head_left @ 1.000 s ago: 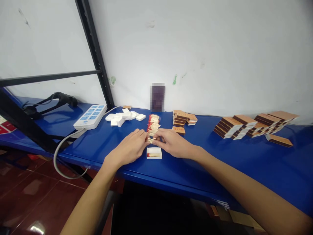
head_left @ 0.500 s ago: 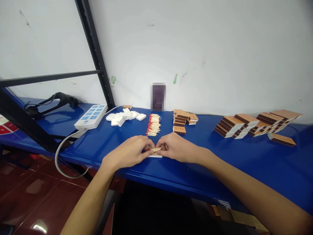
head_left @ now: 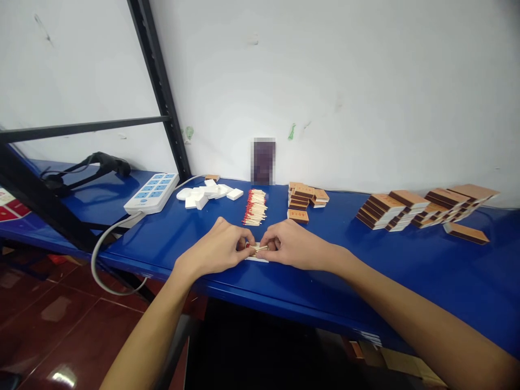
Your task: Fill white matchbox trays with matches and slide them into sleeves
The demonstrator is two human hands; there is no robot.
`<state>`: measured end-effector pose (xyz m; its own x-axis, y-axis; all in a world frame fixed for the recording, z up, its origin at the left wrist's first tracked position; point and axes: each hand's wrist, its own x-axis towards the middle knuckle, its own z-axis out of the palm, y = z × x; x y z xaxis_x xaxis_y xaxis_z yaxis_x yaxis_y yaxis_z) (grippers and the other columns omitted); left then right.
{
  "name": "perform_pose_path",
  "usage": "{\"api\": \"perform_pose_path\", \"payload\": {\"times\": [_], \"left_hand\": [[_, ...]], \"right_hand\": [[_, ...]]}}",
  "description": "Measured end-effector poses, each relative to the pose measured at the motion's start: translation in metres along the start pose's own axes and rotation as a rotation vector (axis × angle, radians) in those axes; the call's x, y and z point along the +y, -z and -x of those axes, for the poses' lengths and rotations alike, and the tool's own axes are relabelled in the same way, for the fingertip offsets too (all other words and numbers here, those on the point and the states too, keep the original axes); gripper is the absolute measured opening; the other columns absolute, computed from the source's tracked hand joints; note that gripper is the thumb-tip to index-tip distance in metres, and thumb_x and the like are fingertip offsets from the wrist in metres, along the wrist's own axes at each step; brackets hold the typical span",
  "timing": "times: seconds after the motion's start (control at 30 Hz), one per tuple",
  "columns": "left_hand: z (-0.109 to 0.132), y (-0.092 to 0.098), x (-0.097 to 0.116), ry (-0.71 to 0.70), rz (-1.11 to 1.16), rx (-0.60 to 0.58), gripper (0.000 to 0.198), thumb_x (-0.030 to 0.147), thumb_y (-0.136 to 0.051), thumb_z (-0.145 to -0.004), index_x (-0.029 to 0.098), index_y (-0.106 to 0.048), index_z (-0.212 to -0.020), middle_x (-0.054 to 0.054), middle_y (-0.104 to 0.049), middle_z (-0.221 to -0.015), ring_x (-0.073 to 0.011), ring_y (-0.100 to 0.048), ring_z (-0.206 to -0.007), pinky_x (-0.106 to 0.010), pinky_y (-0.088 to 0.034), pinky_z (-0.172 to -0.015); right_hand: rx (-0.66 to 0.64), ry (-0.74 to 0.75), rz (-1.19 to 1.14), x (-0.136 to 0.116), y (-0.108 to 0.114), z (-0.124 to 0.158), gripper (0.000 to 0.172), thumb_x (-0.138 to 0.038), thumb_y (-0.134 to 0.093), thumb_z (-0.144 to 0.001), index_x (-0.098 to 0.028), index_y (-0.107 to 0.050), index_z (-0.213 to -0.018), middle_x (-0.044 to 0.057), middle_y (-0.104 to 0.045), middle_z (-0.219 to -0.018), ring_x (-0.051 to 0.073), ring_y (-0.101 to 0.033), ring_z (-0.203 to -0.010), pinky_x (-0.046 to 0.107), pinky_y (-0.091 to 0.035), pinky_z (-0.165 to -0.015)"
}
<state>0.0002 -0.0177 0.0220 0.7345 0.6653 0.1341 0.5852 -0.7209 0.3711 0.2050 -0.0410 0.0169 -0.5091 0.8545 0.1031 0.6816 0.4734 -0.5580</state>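
At the table's front edge, a small white matchbox tray (head_left: pixel 257 260) lies under both hands. Over and partly in it are a few matches (head_left: pixel 260 248), with red heads at the left. My left hand (head_left: pixel 225 246) is closed on their left ends, thumb and fingers pinched. From the other side my right hand (head_left: pixel 292 246) pinches their right ends. Fingers cover much of the tray. Just behind the hands lies a row of red-headed matches (head_left: pixel 255 207). Several orange-brown matchbox sleeves (head_left: pixel 298 215) are piled to its right.
White trays (head_left: pixel 200 196) lie heaped at back left, beside a power strip (head_left: pixel 152 193) whose cable hangs over the edge. Stacked matchboxes (head_left: pixel 384 208) stand at the right, with one loose matchbox (head_left: pixel 466 233) nearby. A black metal frame (head_left: pixel 156 81) rises at the left.
The matches between my fingers have sunk lower into the white tray, and more of the tray's far side shows. Both hands stay in nearly the same place.
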Motion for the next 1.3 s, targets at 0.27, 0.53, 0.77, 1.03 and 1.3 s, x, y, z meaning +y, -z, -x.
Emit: {"api": "perform_pose_path", "payload": {"times": [0.27,0.53,0.77,1.03,1.3], "left_hand": [[-0.001,-0.002,-0.008,-0.009,0.058,0.05,0.018,0.032,-0.06,-0.087,0.021,-0.074,-0.091,-0.003,-0.066,-0.095,-0.0155,-0.061,-0.082,-0.025,-0.043,-0.071],[-0.002,-0.003,-0.004,-0.008,0.054,0.049,0.016,0.028,-0.058,-0.088,0.021,-0.072,-0.086,-0.001,-0.069,-0.089,-0.0141,-0.062,-0.079,-0.025,-0.043,-0.071],[-0.002,-0.004,-0.004,0.014,-0.02,0.067,0.017,0.028,-0.056,-0.087,0.022,-0.072,-0.09,0.0,-0.071,-0.089,-0.0164,-0.063,-0.079,-0.028,-0.043,-0.072],[-0.002,-0.005,-0.004,0.045,-0.061,0.081,0.019,0.027,-0.054,-0.087,0.022,-0.073,-0.09,-0.002,-0.072,-0.09,-0.0193,-0.064,-0.084,-0.029,-0.044,-0.075],[0.0,-0.004,-0.004,0.039,-0.058,0.075,0.02,0.022,-0.054,-0.086,0.022,-0.074,-0.087,-0.001,-0.071,-0.091,-0.0176,-0.062,-0.081,-0.027,-0.043,-0.069]], "right_hand": [[0.058,0.009,0.055,0.004,-0.004,-0.003,0.025,-0.04,-0.065,-0.081,-0.017,-0.073,-0.079,0.004,-0.066,-0.076,0.012,-0.056,-0.065,0.024,-0.039,-0.057],[0.118,0.035,0.063,0.004,-0.007,-0.004,0.017,-0.033,-0.067,-0.079,-0.016,-0.071,-0.081,0.002,-0.064,-0.075,0.012,-0.057,-0.064,0.024,-0.042,-0.06],[0.135,0.018,0.025,0.006,-0.01,-0.004,0.007,-0.017,-0.062,-0.075,-0.016,-0.064,-0.082,0.0,-0.064,-0.072,0.011,-0.057,-0.061,0.022,-0.04,-0.055],[0.144,0.036,0.076,0.009,-0.011,-0.007,0.007,-0.019,-0.062,-0.081,-0.015,-0.066,-0.078,0.002,-0.066,-0.07,0.012,-0.059,-0.062,0.023,-0.042,-0.058],[0.063,0.049,0.012,0.004,-0.006,-0.004,0.012,-0.025,-0.064,-0.079,-0.016,-0.07,-0.075,0.003,-0.067,-0.076,0.012,-0.061,-0.065,0.023,-0.046,-0.06]]}}
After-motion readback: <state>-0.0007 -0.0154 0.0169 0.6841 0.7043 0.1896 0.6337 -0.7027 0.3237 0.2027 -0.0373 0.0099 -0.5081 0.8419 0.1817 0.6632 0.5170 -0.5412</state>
